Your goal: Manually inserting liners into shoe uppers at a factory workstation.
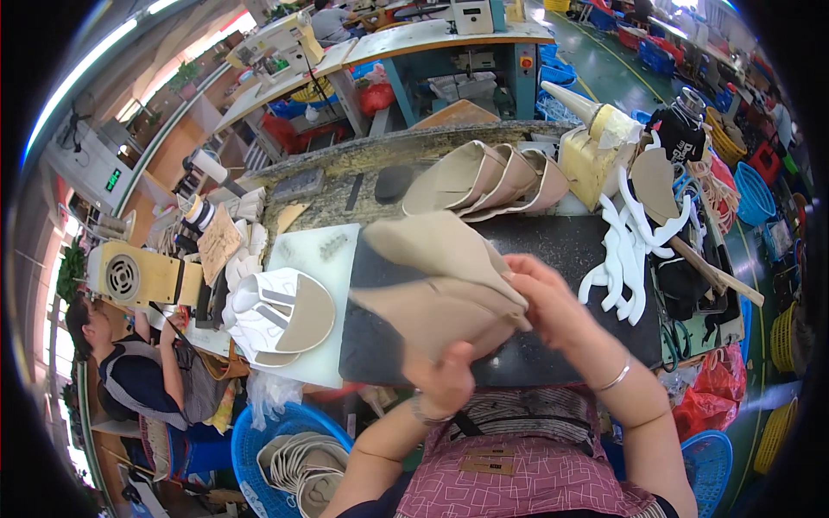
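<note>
Over the black work mat I hold a beige shoe upper, its two sides spread apart and its outline smeared by motion. My right hand pinches its narrow end, thumb and fingers closed on the edge. My left hand is closed on its lower side, thumb up; its fingers are partly hidden and blurred. Just beyond stand several beige shoe uppers, nested on their sides. White shoe uppers with beige toe parts lie on the pale cutting board to the left.
White wavy strips lie at the right, near a yellow block with a cone. Blue baskets stand below the bench on both sides, the left one full of uppers. Another person sits at a machine on the left.
</note>
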The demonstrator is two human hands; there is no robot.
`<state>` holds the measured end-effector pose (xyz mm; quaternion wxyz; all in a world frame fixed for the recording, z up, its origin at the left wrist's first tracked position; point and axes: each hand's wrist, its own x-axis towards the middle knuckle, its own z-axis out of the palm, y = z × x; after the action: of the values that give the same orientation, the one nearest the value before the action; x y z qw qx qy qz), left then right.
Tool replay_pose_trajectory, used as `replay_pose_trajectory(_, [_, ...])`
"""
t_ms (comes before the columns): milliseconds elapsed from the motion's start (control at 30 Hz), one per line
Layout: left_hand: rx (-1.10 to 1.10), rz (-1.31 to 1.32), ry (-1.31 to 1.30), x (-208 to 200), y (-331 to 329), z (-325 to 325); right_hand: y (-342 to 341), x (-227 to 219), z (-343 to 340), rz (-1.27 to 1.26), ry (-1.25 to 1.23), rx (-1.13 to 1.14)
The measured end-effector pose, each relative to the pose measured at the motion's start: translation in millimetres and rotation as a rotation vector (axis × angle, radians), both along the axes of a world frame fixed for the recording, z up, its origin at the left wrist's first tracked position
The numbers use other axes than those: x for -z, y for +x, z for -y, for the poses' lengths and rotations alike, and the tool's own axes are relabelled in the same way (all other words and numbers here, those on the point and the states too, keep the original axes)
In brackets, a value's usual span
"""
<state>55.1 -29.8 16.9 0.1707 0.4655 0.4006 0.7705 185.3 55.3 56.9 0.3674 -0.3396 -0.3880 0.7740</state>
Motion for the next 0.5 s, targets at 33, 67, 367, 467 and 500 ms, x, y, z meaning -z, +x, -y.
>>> replay_pose_trajectory(33, [0.011, -0.004, 0.004, 3, 6, -1, -6, -1, 9, -0.091, -0.112, 0.037])
replay_pose_trajectory(67, [-0.029, -0.218, 0.032, 6, 10, 0, -10, 2, 11, -0.154, -0.15, 0.084])
replay_pose_trajectory(367, [0.439, 0.425, -0.068, -21, -14, 2, 4, 20, -26, -0.029, 0.394, 0.356])
replay_pose_trajectory(467, [0.54, 0.459, -0.149, -11, -29, -3, 24, -13, -43, -0.09, 0.243, -0.105])
replay_pose_trajectory(500, [0.542, 0.459, -0.149, -9, -28, -2, 23, -27, -46, 0.044, 0.401, -0.246])
